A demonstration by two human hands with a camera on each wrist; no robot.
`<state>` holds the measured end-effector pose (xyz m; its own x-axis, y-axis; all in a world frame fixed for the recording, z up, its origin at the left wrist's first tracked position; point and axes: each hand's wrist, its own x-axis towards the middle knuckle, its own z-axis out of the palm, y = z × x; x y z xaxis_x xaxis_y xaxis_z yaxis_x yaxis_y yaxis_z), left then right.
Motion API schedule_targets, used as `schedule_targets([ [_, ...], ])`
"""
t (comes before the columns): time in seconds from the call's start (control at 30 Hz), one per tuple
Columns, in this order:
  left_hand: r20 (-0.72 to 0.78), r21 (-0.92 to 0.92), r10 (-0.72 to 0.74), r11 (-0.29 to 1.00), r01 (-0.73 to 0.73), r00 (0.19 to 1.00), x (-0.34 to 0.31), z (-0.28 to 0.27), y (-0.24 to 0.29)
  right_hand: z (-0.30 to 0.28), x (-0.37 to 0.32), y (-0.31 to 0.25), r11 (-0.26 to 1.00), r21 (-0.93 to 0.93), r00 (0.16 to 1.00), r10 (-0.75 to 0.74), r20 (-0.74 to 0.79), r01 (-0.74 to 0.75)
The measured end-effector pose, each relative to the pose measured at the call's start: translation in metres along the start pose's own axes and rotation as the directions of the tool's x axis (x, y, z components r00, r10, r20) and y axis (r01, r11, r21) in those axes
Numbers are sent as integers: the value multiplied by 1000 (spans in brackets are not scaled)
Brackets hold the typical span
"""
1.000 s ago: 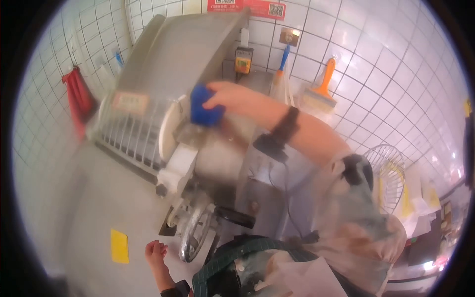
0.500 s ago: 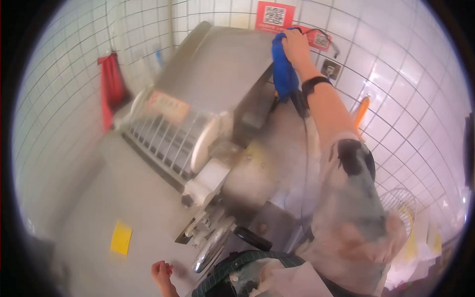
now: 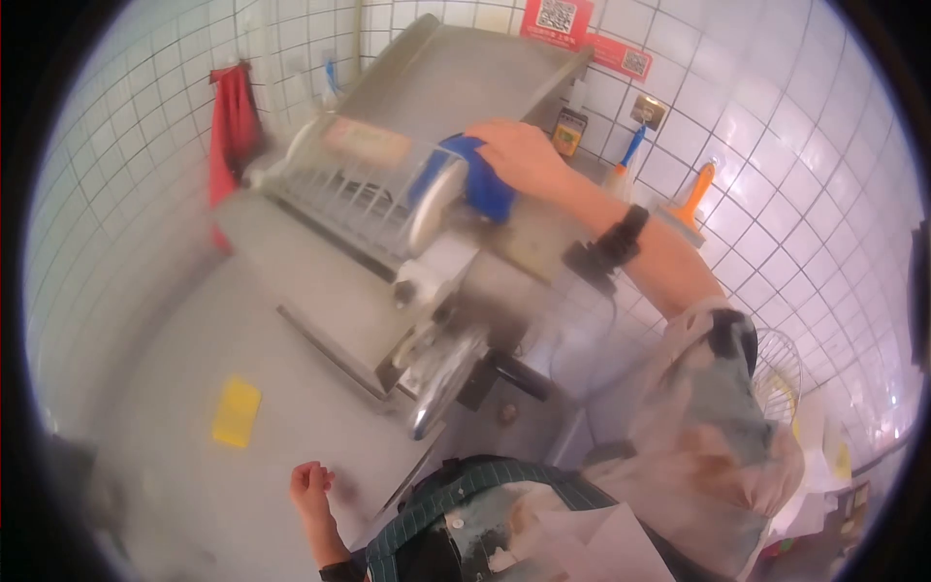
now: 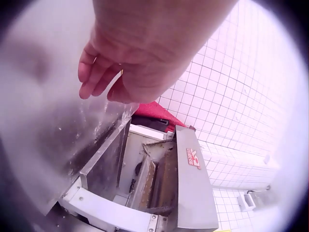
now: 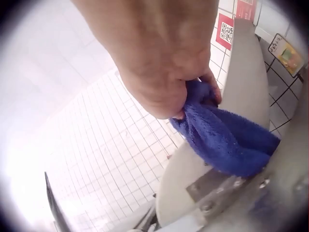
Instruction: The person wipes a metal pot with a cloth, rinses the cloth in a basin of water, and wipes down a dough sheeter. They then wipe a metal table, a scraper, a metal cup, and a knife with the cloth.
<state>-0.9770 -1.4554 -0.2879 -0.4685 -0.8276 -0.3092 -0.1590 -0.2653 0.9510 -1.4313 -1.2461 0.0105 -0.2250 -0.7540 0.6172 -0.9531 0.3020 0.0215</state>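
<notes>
In the head view my right hand [image 3: 524,160] grips a bunched blue cloth [image 3: 490,192] beside the round white end plate [image 3: 438,209] of a large metal machine [image 3: 475,73]. Part of the cloth shows behind the slatted guard [image 3: 373,218]. The right wrist view has the blue cloth [image 5: 227,140] hanging from my fingers down over the end plate [image 5: 178,181]. My left hand [image 3: 312,487] hovers low over the steel surface, its fingers loosely curled and holding nothing. In the left wrist view that hand [image 4: 140,55] is above the machine's trough [image 4: 149,179].
A chrome handwheel [image 3: 451,380] with a black handle [image 3: 521,376] projects at the machine's near end. A yellow card [image 3: 236,412] lies on the steel surface [image 3: 165,388]. On the tiled wall hang a red cloth [image 3: 231,126], an orange-handled brush [image 3: 696,199] and a wire basket [image 3: 778,373].
My right hand took the cloth up to the far top corner of the machine's cover, then brought it back down to the white end plate. My left hand stayed low, still holding nothing.
</notes>
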Motion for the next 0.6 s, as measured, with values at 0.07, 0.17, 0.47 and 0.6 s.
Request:
schedule_targets([
  [0.07,10,47,2,999,-2,1000,3,-13,-10,-6,2,-6,975,-66,971,200,-130,-210],
  [0.17,-38,80,-51,995,54,998,7,-28,-22,-37,27,-15,898,128,840,440,-318,-422],
  [0.47,103,-23,9,1000,-6,995,23,-42,-22,22,56,-16,802,-591,992,-17,128,90],
  [0.6,133,-53,-24,998,31,991,31,-49,-33,25,47,-76,881,-467,955,204,217,-82],
])
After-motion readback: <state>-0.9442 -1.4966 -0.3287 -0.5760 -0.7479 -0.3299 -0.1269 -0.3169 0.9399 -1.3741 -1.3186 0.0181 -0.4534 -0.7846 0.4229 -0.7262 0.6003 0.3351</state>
